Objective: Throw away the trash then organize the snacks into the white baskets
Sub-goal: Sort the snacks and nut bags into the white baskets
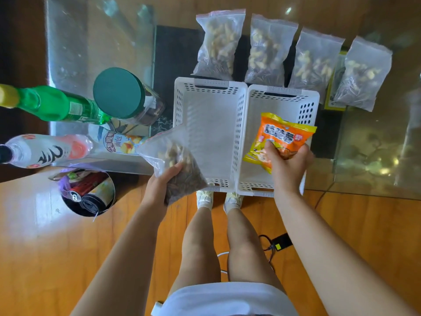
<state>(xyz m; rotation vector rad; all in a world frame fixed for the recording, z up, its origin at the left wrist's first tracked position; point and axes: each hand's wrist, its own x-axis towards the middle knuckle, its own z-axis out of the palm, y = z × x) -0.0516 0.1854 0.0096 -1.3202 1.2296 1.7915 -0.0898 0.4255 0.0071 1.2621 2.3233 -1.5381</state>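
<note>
Sorting is the step in hand: the bin (88, 192) left of the left hand already holds rubbish, and both white baskets look empty. The left hand (163, 185) grips a zip bag of mixed nuts (173, 160) by its lower end, beside the near-left corner of the left basket (182, 106). The right hand (288, 160) pinches an orange snack packet (282, 135) over the right basket (312, 99), thumb on its face. Next, I judge, each hand lowers its load and lets go. Four more nut bags (218, 44) lie beyond the baskets, well past both hands. Bottles at far left are cut off by the frame; the packet's print is too blurred to read, and the glass table (369, 144) muddles what lies beneath.
</note>
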